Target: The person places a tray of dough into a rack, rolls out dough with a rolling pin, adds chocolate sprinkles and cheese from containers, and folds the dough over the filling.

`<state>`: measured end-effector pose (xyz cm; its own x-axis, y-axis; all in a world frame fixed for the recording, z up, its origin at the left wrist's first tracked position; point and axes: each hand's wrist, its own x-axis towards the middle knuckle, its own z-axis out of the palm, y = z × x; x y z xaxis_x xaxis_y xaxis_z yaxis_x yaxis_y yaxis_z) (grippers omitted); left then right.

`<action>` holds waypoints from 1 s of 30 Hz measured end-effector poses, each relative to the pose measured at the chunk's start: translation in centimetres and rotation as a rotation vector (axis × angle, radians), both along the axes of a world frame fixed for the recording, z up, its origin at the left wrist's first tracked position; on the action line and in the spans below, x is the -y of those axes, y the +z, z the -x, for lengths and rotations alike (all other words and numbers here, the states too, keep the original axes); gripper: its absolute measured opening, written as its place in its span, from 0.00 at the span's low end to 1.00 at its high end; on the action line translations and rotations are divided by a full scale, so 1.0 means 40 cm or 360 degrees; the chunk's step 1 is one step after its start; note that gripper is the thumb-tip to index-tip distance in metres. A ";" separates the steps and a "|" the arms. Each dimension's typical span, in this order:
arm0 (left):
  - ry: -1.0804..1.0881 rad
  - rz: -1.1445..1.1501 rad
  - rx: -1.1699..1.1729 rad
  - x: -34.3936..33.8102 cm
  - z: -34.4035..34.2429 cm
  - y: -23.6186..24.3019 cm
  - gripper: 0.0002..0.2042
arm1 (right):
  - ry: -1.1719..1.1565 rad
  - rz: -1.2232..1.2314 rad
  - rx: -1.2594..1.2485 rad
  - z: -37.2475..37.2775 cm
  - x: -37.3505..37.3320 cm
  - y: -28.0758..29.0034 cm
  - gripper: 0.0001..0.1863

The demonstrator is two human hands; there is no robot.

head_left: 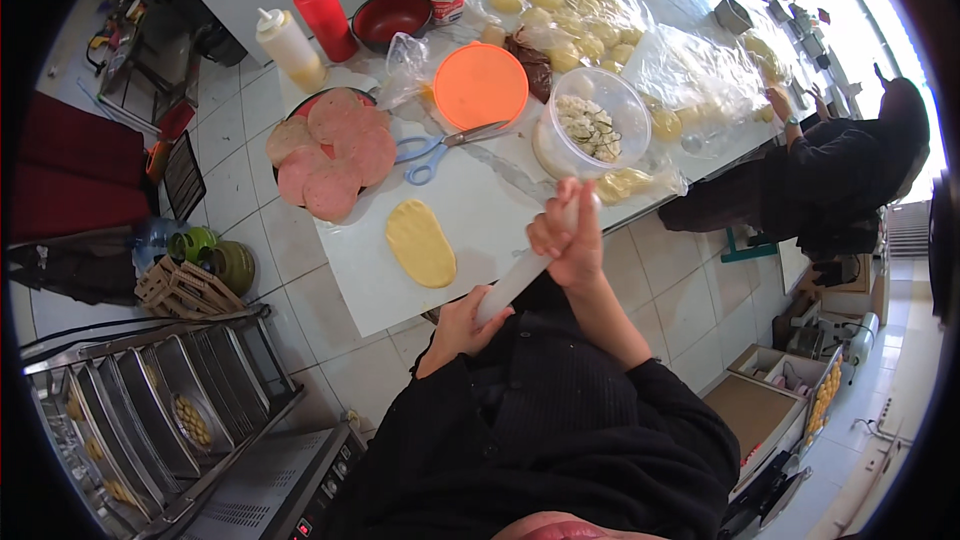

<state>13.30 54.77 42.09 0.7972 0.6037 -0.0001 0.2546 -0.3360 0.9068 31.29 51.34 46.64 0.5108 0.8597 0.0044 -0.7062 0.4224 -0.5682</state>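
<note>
A white rolling pin [522, 281] slants across the front of my body, held at both ends. My left hand [462, 324] is closed round its lower end, close to the table's near edge. Higher up and to the right, my right hand [568, 235] wraps the other end. On the white marble table [350, 285] lies a flattened oval of yellow dough [421, 244], apart from the pin. Beyond it are scissors with blue handles [440, 148] and a plate stacked with round pink meat slices [335, 152]. A clear tub [598, 125] of crumbled white filling stands past my right hand.
An orange lid [480, 86], a red squeeze bottle [325, 18], a cream squeeze bottle [291, 48] and a dark red bowl [392, 21] stand farther back. Plastic covers several dough balls [590, 10]. A person in black [840, 160] works at the right. A tray rack [160, 410] stands lower left.
</note>
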 end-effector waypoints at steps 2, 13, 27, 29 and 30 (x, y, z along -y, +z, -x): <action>-0.0062 -0.0061 0.0055 0.003 -0.012 -0.012 0.15 | -0.0178 -0.0091 0.0310 -0.053 0.036 0.040 0.19; 0.0653 -0.0166 0.0244 -0.010 -0.193 -0.057 0.11 | -0.0446 0.1290 0.0940 -0.567 0.162 -0.098 0.29; 0.1511 0.0147 0.0481 0.150 -0.704 0.033 0.09 | 0.0526 0.0505 0.2245 -0.853 0.081 -0.030 0.29; 0.1626 0.0226 0.0523 0.185 -0.714 0.034 0.08 | 0.0212 0.0434 0.2329 -0.882 -0.009 -0.001 0.28; 0.1716 0.0221 0.0496 0.202 -0.713 0.042 0.08 | 0.0244 0.0420 0.2251 -0.882 -0.065 0.017 0.28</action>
